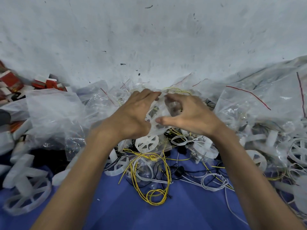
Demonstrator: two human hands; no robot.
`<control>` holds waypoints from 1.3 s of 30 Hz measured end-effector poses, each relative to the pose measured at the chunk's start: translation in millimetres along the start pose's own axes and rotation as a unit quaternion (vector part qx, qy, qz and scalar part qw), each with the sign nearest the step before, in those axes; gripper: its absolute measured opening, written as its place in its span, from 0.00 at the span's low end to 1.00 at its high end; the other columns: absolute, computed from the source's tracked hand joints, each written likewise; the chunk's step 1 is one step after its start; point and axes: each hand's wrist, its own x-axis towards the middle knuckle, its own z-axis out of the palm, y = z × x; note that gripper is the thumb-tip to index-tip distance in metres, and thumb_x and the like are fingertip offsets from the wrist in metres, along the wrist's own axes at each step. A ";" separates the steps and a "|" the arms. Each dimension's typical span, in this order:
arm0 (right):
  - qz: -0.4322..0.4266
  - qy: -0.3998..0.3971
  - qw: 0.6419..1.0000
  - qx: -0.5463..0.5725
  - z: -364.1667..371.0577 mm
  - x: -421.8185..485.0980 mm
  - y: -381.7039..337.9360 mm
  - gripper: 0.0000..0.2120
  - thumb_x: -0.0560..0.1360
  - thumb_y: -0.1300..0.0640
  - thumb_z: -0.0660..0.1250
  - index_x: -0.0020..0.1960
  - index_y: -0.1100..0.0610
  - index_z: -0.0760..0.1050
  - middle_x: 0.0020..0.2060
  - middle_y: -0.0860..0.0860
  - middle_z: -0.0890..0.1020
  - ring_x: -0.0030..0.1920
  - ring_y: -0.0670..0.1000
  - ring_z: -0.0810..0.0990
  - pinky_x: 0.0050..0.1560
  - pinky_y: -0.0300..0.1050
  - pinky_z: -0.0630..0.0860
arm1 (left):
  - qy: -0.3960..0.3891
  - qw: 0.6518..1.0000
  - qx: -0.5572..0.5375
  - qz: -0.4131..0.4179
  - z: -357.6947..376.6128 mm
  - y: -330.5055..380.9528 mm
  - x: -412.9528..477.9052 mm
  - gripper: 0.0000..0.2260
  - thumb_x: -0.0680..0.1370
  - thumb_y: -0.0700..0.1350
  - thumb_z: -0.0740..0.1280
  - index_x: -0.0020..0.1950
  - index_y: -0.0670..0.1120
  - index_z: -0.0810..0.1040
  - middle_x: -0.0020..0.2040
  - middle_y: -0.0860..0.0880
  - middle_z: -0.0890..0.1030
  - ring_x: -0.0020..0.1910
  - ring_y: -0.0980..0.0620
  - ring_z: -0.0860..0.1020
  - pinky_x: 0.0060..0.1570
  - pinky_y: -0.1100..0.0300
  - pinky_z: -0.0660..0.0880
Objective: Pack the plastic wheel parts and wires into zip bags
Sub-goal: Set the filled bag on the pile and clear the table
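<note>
Closest to us on the blue cloth (116,205) is the loose stuff: a yellow wire bundle (152,157) and some white wires (214,181), all looped through each other. We reckon these weigh next to nothing but are springy and snag on everything, so grab a bundle at its knotted coil, not by a stray end.

Just past that is a loose plastic wheel (147,143), translucent with thin spokes. It looks light and stiff, maybe a bit brittle at the spokes, so we'd lift it by the rim.

Then the hands. The zip bag (157,107) is up between them with wheel parts inside. Our left hand (132,113) has its fingers curled onto the bag's top edge. Our right hand (189,117) pinches that same edge, thumb lying across the bag's face. Thin film like that is slippery and floppy, so the zip strip is the only decent place to hold. We can't tell if the zip is closed yet.

Further back are heaps of filled bags (259,103) on both sides, red boxes (11,80) far left, and a scuffed white backdrop (149,39).
</note>
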 end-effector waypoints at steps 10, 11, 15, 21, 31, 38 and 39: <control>0.041 -0.102 0.994 0.023 12.2 6.6 0.3 0.24 0.65 0.37 0.67 0.53 0.52 0.75 0.47 0.46 0.81 0.47 0.47 0.78 0.48 0.42 0.73 | -0.008 1.000 0.021 -0.018 -0.2 22.0 0.2 0.38 0.69 0.39 0.68 0.76 0.46 0.56 0.71 0.52 0.63 0.69 0.54 0.59 0.65 0.66 0.56; 0.036 -0.132 0.990 0.033 10.4 6.6 2.3 0.26 0.68 0.38 0.68 0.59 0.52 0.73 0.53 0.48 0.80 0.52 0.48 0.78 0.54 0.45 0.73 | -0.016 0.999 0.022 -0.026 -2.4 22.5 -0.6 0.38 0.69 0.41 0.68 0.76 0.47 0.55 0.71 0.53 0.63 0.69 0.54 0.59 0.66 0.64 0.57; 0.000 -0.195 0.981 -0.024 4.9 1.4 7.6 0.32 0.72 0.45 0.66 0.70 0.58 0.63 0.64 0.50 0.74 0.58 0.49 0.74 0.56 0.42 0.69 | -0.026 0.998 0.027 -0.043 -9.0 27.1 -3.1 0.36 0.70 0.44 0.70 0.75 0.51 0.57 0.69 0.55 0.64 0.69 0.55 0.61 0.68 0.55 0.62; -0.022 -0.185 0.976 -0.112 18.0 1.5 0.3 0.16 0.70 0.47 0.62 0.51 0.57 0.75 0.48 0.54 0.80 0.47 0.48 0.71 0.42 0.36 0.63 | -0.069 0.998 0.014 -0.005 -6.3 43.8 -7.6 0.35 0.69 0.41 0.69 0.74 0.49 0.60 0.69 0.55 0.65 0.70 0.56 0.62 0.69 0.56 0.62; -0.099 -0.116 0.984 0.090 25.7 -2.3 -13.8 0.07 0.69 0.63 0.63 0.46 0.65 0.72 0.39 0.49 0.76 0.43 0.46 0.76 0.41 0.35 0.70 | -0.030 0.998 0.001 -0.048 -19.1 47.0 -10.2 0.34 0.67 0.41 0.65 0.73 0.53 0.62 0.66 0.59 0.68 0.66 0.55 0.68 0.63 0.52 0.69; -0.028 -0.110 0.993 -0.028 40.1 -0.8 -16.1 0.05 0.74 0.65 0.59 0.39 0.59 0.69 0.37 0.56 0.76 0.42 0.54 0.72 0.39 0.41 0.62 | -0.033 0.997 -0.006 -0.067 -28.3 50.3 -13.2 0.37 0.62 0.46 0.60 0.73 0.54 0.62 0.69 0.59 0.67 0.69 0.56 0.64 0.66 0.53 0.66; 0.001 -0.101 0.994 -0.047 42.0 1.4 -14.1 0.04 0.74 0.63 0.59 0.41 0.61 0.71 0.40 0.58 0.77 0.44 0.56 0.73 0.39 0.41 0.62 | -0.039 0.997 -0.008 -0.067 -28.2 49.2 -12.8 0.36 0.65 0.44 0.63 0.73 0.54 0.62 0.70 0.58 0.67 0.70 0.56 0.64 0.67 0.53 0.66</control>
